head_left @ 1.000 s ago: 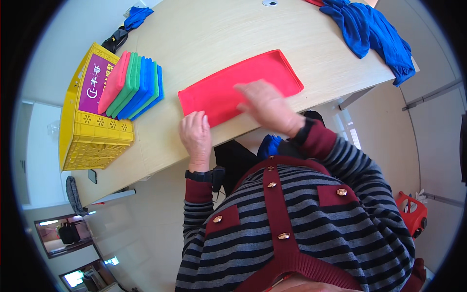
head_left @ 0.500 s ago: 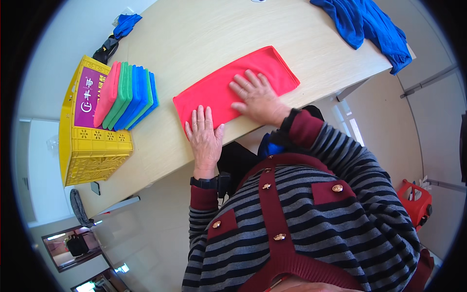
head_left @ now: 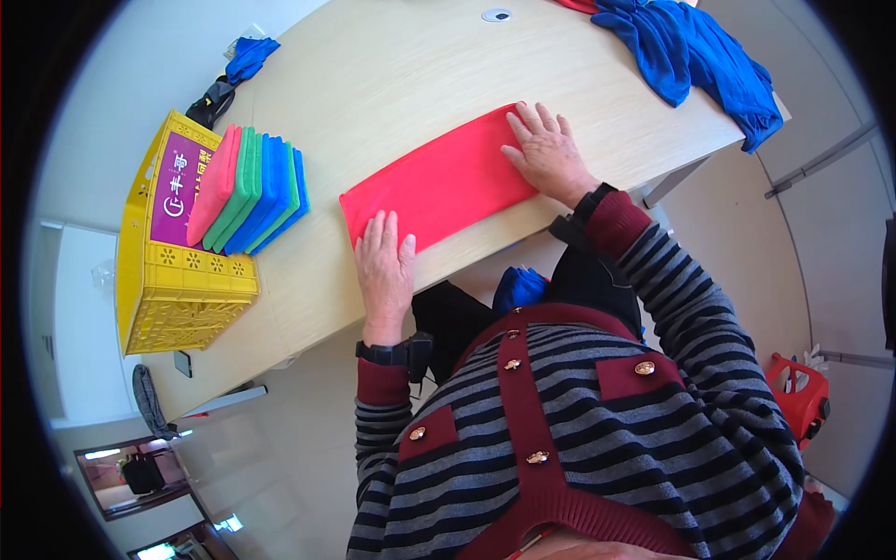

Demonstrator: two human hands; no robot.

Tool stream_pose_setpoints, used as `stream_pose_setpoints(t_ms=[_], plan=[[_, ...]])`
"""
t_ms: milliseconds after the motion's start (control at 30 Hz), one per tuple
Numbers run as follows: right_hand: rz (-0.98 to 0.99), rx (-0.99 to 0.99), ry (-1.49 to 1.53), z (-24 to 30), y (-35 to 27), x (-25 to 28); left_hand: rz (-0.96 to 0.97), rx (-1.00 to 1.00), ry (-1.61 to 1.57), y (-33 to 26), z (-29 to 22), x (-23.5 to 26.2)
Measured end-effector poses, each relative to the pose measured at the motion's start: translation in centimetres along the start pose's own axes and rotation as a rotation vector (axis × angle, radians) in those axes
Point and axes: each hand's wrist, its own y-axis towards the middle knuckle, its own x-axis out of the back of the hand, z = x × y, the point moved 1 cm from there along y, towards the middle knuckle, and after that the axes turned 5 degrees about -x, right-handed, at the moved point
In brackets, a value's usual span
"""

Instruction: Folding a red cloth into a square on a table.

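Observation:
A red cloth (head_left: 439, 177), folded into a long rectangle, lies flat on the pale wooden table (head_left: 373, 84) in front of me. My left hand (head_left: 384, 266) rests on its near left corner, fingers stretched out flat. At the cloth's right end lies my right hand (head_left: 551, 157), palm down with its fingers spread, covering that edge. Neither hand grips anything. To the left stands a row of folded cloths in pink, green and blue (head_left: 271, 187), leaning against a yellow plastic crate (head_left: 191, 289).
Crumpled blue cloths (head_left: 691, 56) hang over the table's far right corner, with a bit of red beside them. A small blue cloth (head_left: 250, 58) and a black strap lie at the far left. A phone (head_left: 183, 364) sits near the left edge. A round cable hole (head_left: 497, 15) is at the back.
My right hand has slid rightward from the middle of the red cloth to its right end. My left hand has shifted slightly down along the left edge. The view has moved slightly.

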Motion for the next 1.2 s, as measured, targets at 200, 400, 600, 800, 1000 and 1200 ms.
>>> stream_pose_setpoints(t_ms=[200, 400, 600, 800, 1000, 1200], plan=[[0.062, 0.163, 0.064, 3.9, 0.1, 0.0, -0.021, -0.139, -0.01, 4.8, -0.5, 0.1], [0.066, 0.163, 0.025, 3.1, 1.0, -1.1, 0.094, -0.027, 0.134, 5.9, 1.4, -2.2], [0.083, 0.096, 0.028, 1.0, 1.9, -1.2, 0.103, 0.146, 0.087, 5.6, 3.6, -2.2], [0.095, 0.035, 0.008, 0.5, 1.6, -0.8, 0.07, 0.174, 0.174, 4.9, 3.9, -1.7], [0.001, 0.174, 0.026, 6.4, -0.4, 0.3, 0.029, 0.014, 0.287, 5.3, -1.5, -1.5], [0.01, 0.274, 0.109, 10.0, -2.5, -1.2, 0.019, -0.035, 0.131, 4.9, -3.2, -3.4]])
